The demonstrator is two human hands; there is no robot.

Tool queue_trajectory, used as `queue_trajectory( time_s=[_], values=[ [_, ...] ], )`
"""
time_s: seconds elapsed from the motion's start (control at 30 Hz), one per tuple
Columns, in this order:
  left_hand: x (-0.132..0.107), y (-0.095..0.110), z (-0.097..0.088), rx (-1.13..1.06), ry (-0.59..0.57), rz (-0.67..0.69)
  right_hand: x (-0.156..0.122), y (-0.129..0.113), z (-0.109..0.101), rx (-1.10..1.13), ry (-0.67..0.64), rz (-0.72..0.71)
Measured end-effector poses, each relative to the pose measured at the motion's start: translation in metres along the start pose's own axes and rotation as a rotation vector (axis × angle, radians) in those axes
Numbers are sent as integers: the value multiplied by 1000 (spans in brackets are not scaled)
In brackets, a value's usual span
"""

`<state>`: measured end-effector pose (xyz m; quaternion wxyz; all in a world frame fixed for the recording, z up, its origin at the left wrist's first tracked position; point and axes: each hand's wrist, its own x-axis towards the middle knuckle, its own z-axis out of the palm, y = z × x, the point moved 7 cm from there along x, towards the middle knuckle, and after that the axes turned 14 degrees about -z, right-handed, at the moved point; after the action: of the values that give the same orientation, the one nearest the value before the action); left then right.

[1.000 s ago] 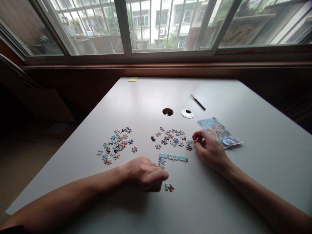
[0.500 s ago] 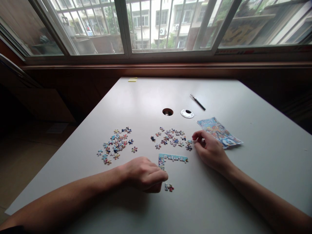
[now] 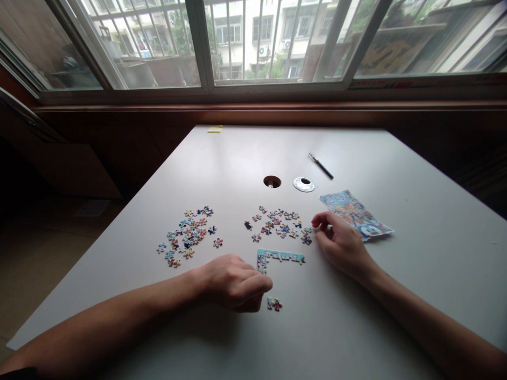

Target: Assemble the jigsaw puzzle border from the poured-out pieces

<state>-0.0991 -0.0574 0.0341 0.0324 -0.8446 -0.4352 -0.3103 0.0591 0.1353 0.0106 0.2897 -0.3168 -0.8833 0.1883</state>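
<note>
My left hand [image 3: 233, 285] rests on the white table [image 3: 277, 338], fingers curled and pinched by the lower left corner of a joined strip of puzzle pieces [image 3: 282, 257]. What the fingertips hold is hidden. A small joined cluster [image 3: 274, 304] lies just right of that hand. My right hand [image 3: 341, 244] lies further right with its fingers curled, the fingertips beside the middle scatter of loose pieces [image 3: 279, 224]. I cannot make out anything in it.
A second scatter of loose pieces [image 3: 188, 236] lies to the left. A printed picture sheet [image 3: 355, 214] sits right of my right hand. Beyond are a cable hole [image 3: 272, 181], its round cover [image 3: 303, 184], a pen [image 3: 320, 165] and a yellow note [image 3: 215, 129].
</note>
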Motion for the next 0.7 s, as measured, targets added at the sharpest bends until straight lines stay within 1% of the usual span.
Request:
queue_trajectory(
  time_s=[0.2, 0.47, 0.7],
  values=[
    [2, 0, -4, -22, 20, -5, 0, 0, -1, 8, 3, -10],
    [0, -1, -3, -24, 17, -13, 0, 1, 0, 8, 1, -13],
    [-1, -1, 1, -5, -20, -11, -1, 4, 2, 22, 6, -19]
  ],
)
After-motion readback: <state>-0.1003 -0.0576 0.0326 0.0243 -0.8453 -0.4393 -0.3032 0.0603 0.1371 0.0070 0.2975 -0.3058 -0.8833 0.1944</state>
